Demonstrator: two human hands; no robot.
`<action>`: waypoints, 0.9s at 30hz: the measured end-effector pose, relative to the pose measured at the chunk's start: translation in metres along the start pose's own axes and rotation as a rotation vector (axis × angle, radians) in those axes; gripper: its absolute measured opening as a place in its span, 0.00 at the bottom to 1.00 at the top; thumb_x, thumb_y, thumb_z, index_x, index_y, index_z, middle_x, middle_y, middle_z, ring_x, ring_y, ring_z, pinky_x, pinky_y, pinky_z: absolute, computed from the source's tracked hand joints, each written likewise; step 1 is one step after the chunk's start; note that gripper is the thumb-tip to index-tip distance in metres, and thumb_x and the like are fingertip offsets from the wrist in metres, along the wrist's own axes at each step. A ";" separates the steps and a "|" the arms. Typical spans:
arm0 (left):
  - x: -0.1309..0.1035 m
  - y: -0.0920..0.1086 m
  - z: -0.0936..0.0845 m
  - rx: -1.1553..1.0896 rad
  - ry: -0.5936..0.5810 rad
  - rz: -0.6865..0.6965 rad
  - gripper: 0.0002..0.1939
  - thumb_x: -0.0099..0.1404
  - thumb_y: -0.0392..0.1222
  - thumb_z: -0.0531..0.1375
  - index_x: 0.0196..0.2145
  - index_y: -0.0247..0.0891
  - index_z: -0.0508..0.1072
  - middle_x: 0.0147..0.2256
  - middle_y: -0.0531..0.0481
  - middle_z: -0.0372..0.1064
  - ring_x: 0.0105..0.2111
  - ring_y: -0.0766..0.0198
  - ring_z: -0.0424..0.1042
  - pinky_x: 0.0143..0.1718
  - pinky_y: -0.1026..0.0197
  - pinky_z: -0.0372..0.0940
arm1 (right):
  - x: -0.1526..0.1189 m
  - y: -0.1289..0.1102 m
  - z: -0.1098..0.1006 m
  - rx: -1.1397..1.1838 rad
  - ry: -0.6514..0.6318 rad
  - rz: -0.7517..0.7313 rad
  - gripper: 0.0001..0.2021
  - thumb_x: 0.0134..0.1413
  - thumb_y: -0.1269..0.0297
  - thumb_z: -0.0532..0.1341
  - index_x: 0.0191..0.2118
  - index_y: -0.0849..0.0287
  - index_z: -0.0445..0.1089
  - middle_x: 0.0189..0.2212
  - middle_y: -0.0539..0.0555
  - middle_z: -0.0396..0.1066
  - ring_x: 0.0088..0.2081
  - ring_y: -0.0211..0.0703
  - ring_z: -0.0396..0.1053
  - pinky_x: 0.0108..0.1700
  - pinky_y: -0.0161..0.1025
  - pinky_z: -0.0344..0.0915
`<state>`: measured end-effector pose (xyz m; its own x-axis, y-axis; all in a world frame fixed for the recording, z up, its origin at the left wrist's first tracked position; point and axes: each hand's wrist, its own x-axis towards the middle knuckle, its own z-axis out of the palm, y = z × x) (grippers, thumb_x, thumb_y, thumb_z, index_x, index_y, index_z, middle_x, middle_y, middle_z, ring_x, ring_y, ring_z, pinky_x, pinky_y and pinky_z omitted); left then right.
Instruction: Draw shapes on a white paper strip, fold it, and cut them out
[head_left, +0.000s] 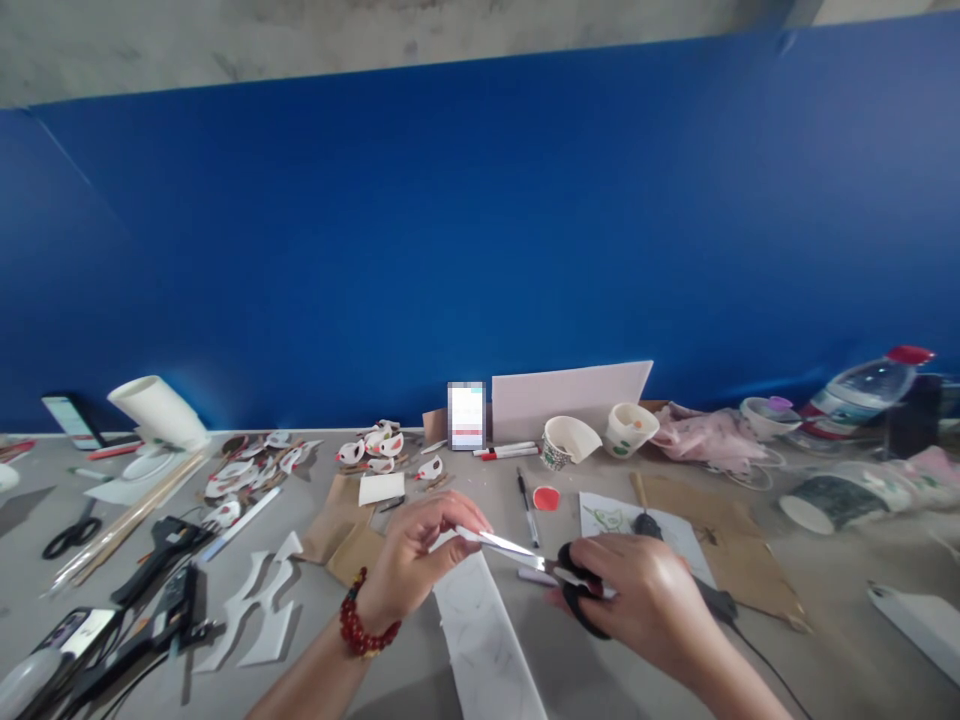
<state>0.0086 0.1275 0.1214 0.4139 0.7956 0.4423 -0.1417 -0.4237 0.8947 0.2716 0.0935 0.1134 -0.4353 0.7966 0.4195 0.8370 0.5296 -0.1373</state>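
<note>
My left hand (424, 550), with a red bead bracelet at the wrist, pinches a small white piece (469, 535) between thumb and fingers. My right hand (637, 590) is closed around the black handles of a pair of scissors (538, 563). The blades point left and reach the white piece at my left fingertips. Below and between the hands lies a long white strip (487, 640) with faint marks on it. White cut-out pieces (259, 600) rest on the table left of my left forearm.
Painted bird shapes (382, 445), a phone (466, 418), paper cups (570, 442), a pen (528, 505) and a red disc (546, 497) stand or lie behind the hands. Glue guns (161, 560) are left; cardboard (720, 540), a cord and a bottle (862, 390) are right.
</note>
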 end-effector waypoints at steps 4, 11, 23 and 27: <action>0.000 -0.003 0.000 -0.003 -0.018 0.030 0.03 0.67 0.34 0.60 0.36 0.36 0.75 0.36 0.44 0.74 0.39 0.56 0.73 0.40 0.56 0.65 | -0.001 0.000 0.001 -0.001 0.032 -0.011 0.17 0.53 0.54 0.64 0.21 0.57 0.62 0.16 0.46 0.65 0.19 0.36 0.63 0.25 0.35 0.47; 0.000 -0.003 0.003 -0.079 -0.017 0.024 0.03 0.67 0.33 0.60 0.36 0.36 0.75 0.34 0.44 0.73 0.38 0.58 0.72 0.37 0.59 0.64 | -0.001 0.003 0.003 0.000 0.033 -0.012 0.16 0.55 0.54 0.62 0.22 0.57 0.64 0.17 0.46 0.66 0.20 0.36 0.64 0.25 0.35 0.48; -0.002 -0.007 0.005 -0.229 -0.031 -0.046 0.02 0.65 0.35 0.62 0.36 0.37 0.76 0.36 0.44 0.72 0.38 0.59 0.70 0.38 0.60 0.63 | -0.001 0.004 0.005 0.011 0.059 -0.039 0.16 0.57 0.55 0.61 0.22 0.57 0.64 0.17 0.47 0.67 0.20 0.36 0.64 0.25 0.35 0.49; -0.001 -0.005 0.005 -0.242 -0.027 -0.054 0.01 0.65 0.35 0.63 0.35 0.37 0.76 0.36 0.44 0.72 0.38 0.60 0.70 0.37 0.61 0.63 | 0.000 0.005 0.005 0.020 0.081 -0.048 0.15 0.58 0.57 0.59 0.22 0.57 0.64 0.18 0.47 0.66 0.20 0.36 0.63 0.26 0.35 0.49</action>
<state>0.0137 0.1269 0.1160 0.4505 0.8008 0.3946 -0.3287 -0.2621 0.9073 0.2744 0.0978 0.1078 -0.4461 0.7441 0.4972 0.8086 0.5733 -0.1324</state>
